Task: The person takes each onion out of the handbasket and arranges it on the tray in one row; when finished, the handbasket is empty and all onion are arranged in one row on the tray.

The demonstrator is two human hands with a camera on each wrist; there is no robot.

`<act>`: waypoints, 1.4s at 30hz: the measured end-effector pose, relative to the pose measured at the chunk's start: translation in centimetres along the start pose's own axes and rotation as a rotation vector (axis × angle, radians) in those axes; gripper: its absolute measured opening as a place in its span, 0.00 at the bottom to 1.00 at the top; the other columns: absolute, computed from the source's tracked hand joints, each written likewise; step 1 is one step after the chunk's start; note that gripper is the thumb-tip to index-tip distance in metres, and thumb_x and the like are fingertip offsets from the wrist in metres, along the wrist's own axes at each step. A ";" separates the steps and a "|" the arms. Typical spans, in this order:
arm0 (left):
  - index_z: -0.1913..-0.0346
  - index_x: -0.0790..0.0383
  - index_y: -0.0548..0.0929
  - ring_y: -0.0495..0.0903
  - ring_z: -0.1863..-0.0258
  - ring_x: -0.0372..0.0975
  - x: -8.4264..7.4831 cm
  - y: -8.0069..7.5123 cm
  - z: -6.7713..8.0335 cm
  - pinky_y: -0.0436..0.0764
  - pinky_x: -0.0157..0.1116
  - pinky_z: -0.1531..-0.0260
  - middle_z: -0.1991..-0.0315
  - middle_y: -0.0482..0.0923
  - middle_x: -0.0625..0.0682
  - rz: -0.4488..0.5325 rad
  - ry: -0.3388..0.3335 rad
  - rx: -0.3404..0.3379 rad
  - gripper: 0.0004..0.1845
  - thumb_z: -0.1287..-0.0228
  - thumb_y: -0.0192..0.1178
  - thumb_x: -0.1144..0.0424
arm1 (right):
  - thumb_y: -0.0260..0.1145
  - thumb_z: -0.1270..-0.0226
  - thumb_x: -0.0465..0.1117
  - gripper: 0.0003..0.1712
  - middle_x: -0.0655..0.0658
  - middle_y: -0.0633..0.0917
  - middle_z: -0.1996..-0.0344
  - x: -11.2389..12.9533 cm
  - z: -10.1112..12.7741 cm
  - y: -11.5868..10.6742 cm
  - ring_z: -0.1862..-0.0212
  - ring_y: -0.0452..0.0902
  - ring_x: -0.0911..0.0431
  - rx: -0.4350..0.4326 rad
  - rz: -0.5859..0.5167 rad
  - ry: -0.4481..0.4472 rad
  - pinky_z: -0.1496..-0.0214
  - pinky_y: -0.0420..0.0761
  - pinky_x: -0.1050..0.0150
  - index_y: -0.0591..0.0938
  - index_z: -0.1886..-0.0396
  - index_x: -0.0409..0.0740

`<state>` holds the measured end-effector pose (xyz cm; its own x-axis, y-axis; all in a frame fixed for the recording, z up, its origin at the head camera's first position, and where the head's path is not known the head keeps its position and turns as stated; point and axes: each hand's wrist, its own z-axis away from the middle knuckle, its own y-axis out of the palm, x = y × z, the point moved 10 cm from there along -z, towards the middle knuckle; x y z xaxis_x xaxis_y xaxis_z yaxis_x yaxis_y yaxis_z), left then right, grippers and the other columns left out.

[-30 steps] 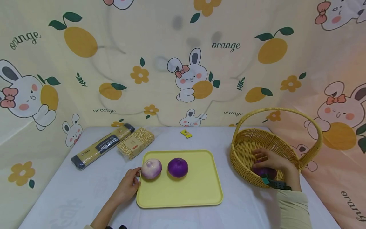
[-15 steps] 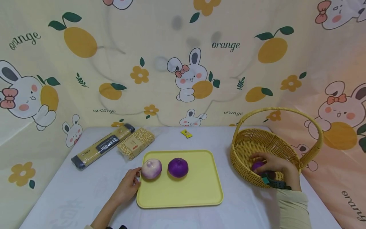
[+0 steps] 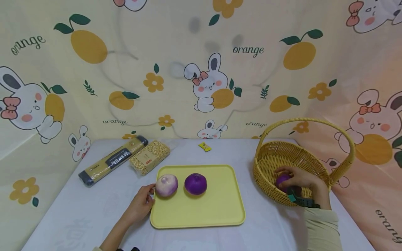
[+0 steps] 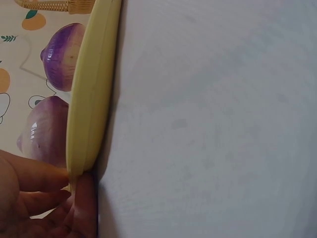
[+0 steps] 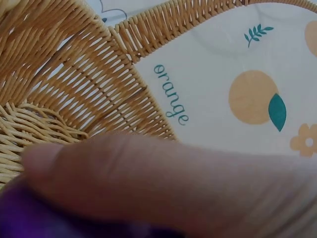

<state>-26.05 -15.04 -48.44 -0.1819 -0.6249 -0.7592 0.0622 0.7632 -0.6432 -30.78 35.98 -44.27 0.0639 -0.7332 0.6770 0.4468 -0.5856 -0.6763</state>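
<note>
Head view. Right hand [image 3: 298, 181] is inside the wicker basket [image 3: 273, 157] at the right of the table [image 3: 78, 209]. Its fingers are curled round a purple onion [image 3: 281, 179] low in the basket, at the near side; only a part of the onion shows past the fingers. Left hand [image 3: 141, 204] rests on the table at the near left corner of the yellow tray [image 3: 216, 212]. Its fingers are loosely bent with tips at the tray rim, and it holds nothing. On the tray are a pale onion [image 3: 166, 185], left, just beside the left hand's fingertips, and a dark purple onion [image 3: 195, 183] right of it; the two are close but apart. Far left on the table are a long noodle packet [image 3: 113, 159] and a grain bag [image 3: 150, 157], side by side. A small yellow sachet [image 3: 205, 146] lies beyond the tray's far edge.

Left wrist view. Tray edge [image 4: 91, 94] is seen side-on, with the fingertips [image 4: 47, 173] against it where it meets the table. The pale onion [image 4: 47, 131] and the dark purple onion [image 4: 62, 54] show behind the rim. A strip of basket [image 4: 59, 5] is at the top.

Right wrist view. One finger [image 5: 163, 183] fills the lower frame and presses over the purple onion [image 5: 29, 220], which shows blurred at the bottom left. The woven basket wall [image 5: 74, 79] rises behind it.
</note>
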 end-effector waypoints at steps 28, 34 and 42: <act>0.42 0.76 0.69 0.68 0.66 0.39 -0.1 -0.1 0.0 0.70 0.32 0.65 0.61 0.70 0.54 0.007 0.023 -0.015 0.27 0.49 0.56 0.80 | 0.68 0.42 0.49 0.33 0.40 0.73 0.44 6.4 0.7 -4.0 0.47 0.71 0.43 -0.306 0.017 -0.189 0.56 0.77 0.60 0.70 0.38 0.48; 0.42 0.76 0.69 0.68 0.64 0.40 -0.1 -0.1 0.1 0.71 0.33 0.63 0.61 0.71 0.54 -0.005 0.022 -0.008 0.27 0.48 0.56 0.80 | 0.68 0.42 0.47 0.32 0.40 0.71 0.42 8.9 1.1 -3.7 0.45 0.69 0.41 -0.305 0.027 -0.246 0.53 0.76 0.53 0.70 0.38 0.47; 0.41 0.76 0.69 0.68 0.64 0.40 -0.2 -0.1 0.0 0.70 0.33 0.64 0.61 0.70 0.54 0.007 0.004 -0.001 0.27 0.48 0.56 0.80 | 0.68 0.43 0.45 0.30 0.45 0.73 0.44 10.9 0.6 -3.0 0.47 0.71 0.51 -0.297 0.023 -0.313 0.54 0.77 0.65 0.72 0.39 0.46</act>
<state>-25.97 -14.96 -48.24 -0.1851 -0.6189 -0.7633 0.0629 0.7677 -0.6377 -30.88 29.94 -34.64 0.3588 -0.6335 0.6855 0.1689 -0.6782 -0.7152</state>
